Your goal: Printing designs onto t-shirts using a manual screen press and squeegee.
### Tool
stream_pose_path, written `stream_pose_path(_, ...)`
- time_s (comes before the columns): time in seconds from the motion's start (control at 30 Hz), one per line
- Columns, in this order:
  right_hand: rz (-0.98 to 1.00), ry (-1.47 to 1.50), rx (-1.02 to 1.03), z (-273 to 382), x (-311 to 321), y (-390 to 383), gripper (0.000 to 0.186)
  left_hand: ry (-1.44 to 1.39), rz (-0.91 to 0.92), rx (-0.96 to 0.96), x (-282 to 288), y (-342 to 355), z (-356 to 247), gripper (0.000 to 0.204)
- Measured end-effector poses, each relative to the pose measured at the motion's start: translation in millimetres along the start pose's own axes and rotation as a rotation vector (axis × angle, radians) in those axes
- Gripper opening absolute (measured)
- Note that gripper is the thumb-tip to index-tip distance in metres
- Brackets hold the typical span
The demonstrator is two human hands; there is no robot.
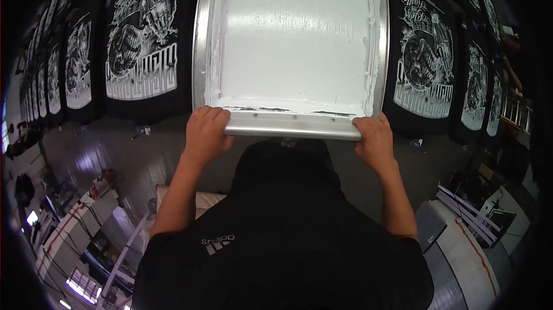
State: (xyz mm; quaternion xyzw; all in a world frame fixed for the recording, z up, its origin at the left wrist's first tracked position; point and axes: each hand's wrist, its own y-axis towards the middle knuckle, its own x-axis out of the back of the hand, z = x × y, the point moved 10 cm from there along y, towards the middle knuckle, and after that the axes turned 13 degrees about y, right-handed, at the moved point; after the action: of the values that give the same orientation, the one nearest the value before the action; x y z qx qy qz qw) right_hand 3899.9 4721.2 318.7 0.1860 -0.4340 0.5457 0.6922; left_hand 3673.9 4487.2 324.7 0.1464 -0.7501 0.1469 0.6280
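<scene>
In front of me is a screen printing frame of bare metal, its mesh coated with white ink. Thicker white smears run along the inner sides, and a dark streaked line crosses near the close edge. My left hand grips the left corner of the near metal bar, fingers curled over the top. At the right corner of the same bar, my right hand is closed around it in the same way. Whatever lies beneath the frame is hidden.
Black T-shirts with white prints stretch out in a row to the left and right of the frame. Lower left, a pale curved work surface holds equipment. A purple-grey rack stands at lower right.
</scene>
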Motion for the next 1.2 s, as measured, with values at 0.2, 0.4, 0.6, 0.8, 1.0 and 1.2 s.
stream_pose_path(0.2, 0.004, -0.008, -0.010, -5.6, -19.2, -11.9, 0.042, 0.079, -0.124, -0.018, 4.6, -23.1, -10.3, 0.038)
stream_pose_path(0.4, -0.154, -0.100, 0.035, -41.6, 9.1, 73.4, 0.046, 0.133, -0.183, 0.017, -10.6, 77.6, 27.2, 0.034)
stream_pose_path(0.6, -0.233, -0.227, 0.025, -96.2, 98.9, 266.0, 0.047, 0.176, -0.195, 0.078, -0.8, 279.1, 119.4, 0.031)
stream_pose_path(0.8, -0.273, -0.333, 0.037, -143.1, 171.1, 416.4, 0.045, 0.350, -0.117, 0.060, 24.8, 439.9, 170.0, 0.035)
stream_pose_path(1.0, -0.153, -0.241, 0.052, -107.2, 157.0, 337.7, 0.031, 0.214, -0.028, -0.015, 50.9, 361.2, 133.6, 0.034)
stream_pose_path(1.2, 0.059, 0.036, -0.001, -17.3, 43.4, 60.9, 0.035, 0.033, 0.269, 0.039, 20.7, 63.8, 30.9, 0.037)
